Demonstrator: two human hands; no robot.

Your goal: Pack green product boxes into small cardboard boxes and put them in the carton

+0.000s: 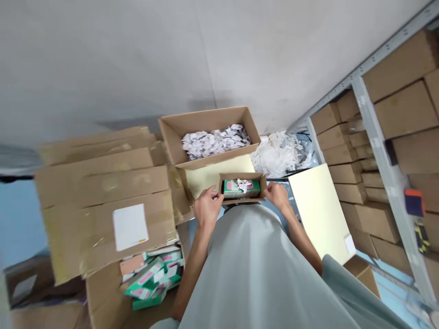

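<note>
A small open cardboard box [260, 183] sits close against my body, in front of my grey-green clothing. Inside it lies a green and pink carton [254, 186] with crumpled printed paper [244, 184] on top. My left hand [207, 206] pinches the small box's left end between thumb and fingers. At the opposite end, my right hand [278, 195] has its fingers closed on the right edge. Just beyond stands a larger cardboard box [206, 119] holding a heap of crumpled paper [216, 140].
Big cardboard cartons [130, 183] crowd the left side. Below them, an open box [106, 292] holds several green and pink cartons [154, 278]. White plastic bags [279, 153] lie by the wall. To the right are a cream panel [317, 210] and a metal shelf [377, 137] stacked with brown boxes.
</note>
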